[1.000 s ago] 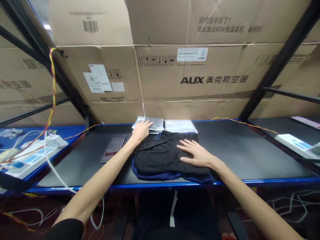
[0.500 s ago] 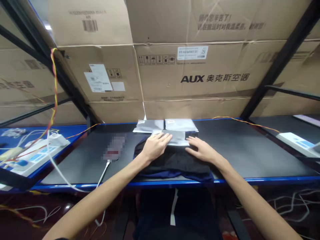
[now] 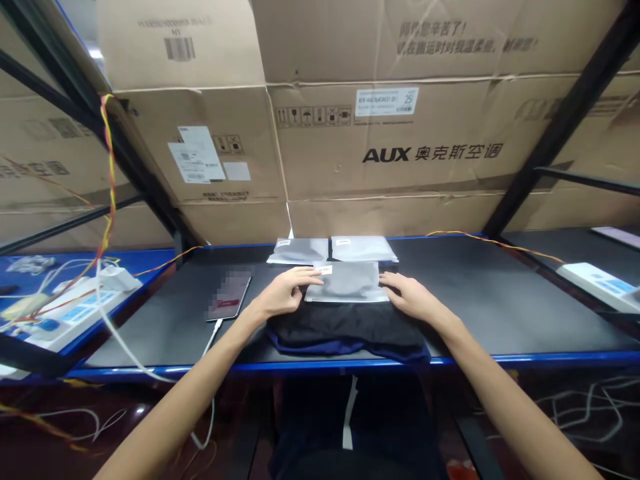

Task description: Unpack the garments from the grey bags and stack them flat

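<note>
Cardboard (image 3: 325, 180) is standing as a tall brown wall behind the table (image 3: 490, 300), showing printed Chinese characters, "AUX" and white stickers (image 3: 197, 155). Black metal posts (image 3: 555, 120) are slanting up on both sides, and a red and yellow wire (image 3: 107, 160) is hanging down at the left. The table is showing a dark grey top and a shiny blue front edge. White power strips (image 3: 603, 285) are lying off to either side, the left one sitting among tangled cables. A phone (image 3: 236, 293) is lying on the table left of the hands, a white cord (image 3: 213, 337) running from its near end. Folded black and blue cloth (image 3: 345, 330) is spreading near the front edge, and the flat packet (image 3: 347, 283) is lying on top of it, looking greyish, slightly see-through and oblong, with a small white label at its far left corner. Two similar packets (image 3: 301, 251) are lying side by side just beyond. The left hand (image 3: 285, 291) is bending its fingers over the packet's left edge, while the right hand (image 3: 413, 297) is resting at the right edge, fingers loosely stretched; whether either is pinching, I cannot tell.
</note>
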The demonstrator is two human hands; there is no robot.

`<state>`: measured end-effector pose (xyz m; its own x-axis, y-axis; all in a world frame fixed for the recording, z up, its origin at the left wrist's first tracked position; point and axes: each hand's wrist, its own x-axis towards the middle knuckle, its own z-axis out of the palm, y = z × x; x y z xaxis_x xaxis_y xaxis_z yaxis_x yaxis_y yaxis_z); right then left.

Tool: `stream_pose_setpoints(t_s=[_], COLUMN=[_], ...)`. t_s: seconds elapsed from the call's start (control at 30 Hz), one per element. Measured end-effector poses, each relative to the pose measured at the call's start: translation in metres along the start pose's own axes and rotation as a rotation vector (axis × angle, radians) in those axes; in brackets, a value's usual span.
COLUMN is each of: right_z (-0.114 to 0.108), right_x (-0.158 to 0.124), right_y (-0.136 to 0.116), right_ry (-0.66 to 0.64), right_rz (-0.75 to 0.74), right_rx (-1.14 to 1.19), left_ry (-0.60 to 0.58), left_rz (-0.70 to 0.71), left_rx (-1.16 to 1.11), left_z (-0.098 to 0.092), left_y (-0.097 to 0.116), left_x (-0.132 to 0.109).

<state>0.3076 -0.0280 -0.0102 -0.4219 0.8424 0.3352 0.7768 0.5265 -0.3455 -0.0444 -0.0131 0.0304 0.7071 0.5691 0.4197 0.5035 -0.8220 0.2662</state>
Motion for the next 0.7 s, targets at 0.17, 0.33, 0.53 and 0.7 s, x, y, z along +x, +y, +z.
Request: stream_pose_setpoints(t_s=[0.17,0.33,0.53,0.7], right_z=[0.002,0.001,0.0,0.008], right_x=[0.0,0.001,0.006,0.014], right_y=[0.005,0.006,-0.039,-0.085], right_ry=[0.05,0.223,0.311,0.262], right_rz=[-0.002,0.036,-0.277,-0.538], right_rx=[-0.02,-0.042,0.033,-0.043], left_ry=[0.04,0.118,0.143,0.112], left_rz=[0.095,0.178,0.112,0.059], left_rx=[0.268,0.201,-0.022,-0.076], left_z=[0.009,0.017,0.017,0.019], left_y=[-0.025,-0.022,-0.004,0.01], left_x=[-0.014,-0.017,-0.013,-0.003])
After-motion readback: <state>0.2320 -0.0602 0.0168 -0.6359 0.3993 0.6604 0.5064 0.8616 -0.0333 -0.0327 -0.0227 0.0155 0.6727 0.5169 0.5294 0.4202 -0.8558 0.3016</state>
